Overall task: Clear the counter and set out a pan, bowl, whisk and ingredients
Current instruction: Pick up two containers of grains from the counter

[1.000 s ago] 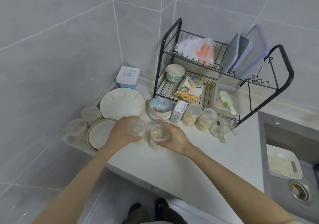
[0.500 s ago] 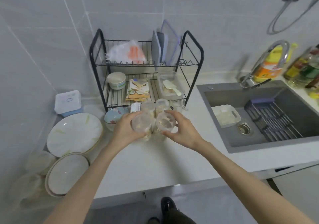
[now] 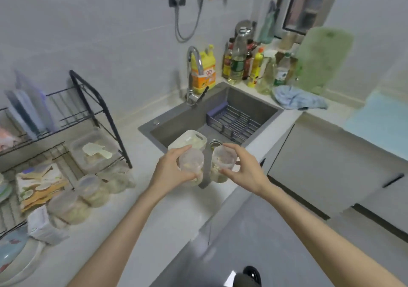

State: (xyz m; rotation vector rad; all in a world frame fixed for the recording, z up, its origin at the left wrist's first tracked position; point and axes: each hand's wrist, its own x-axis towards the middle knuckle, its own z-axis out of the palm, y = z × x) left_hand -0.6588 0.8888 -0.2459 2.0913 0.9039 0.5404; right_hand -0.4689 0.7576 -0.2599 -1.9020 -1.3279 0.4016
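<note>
Your left hand (image 3: 170, 171) grips the left jar (image 3: 192, 163), fingers curled round its side. Your right hand (image 3: 247, 171) grips the right jar (image 3: 223, 159) the same way. You hold both jars side by side, a little apart, above the counter's (image 3: 172, 209) front edge by the sink's (image 3: 254, 103) near left corner. Each holds some pale food, too blurred to name. A white tub (image 3: 194, 137) sits in the sink just behind them. Other jars (image 3: 92, 189) and a carton (image 3: 44, 227) stand at the counter's left end, before the rack (image 3: 106, 114). Bottles (image 3: 238, 65) crowd the back right corner, near a blue cloth (image 3: 298, 100).
</note>
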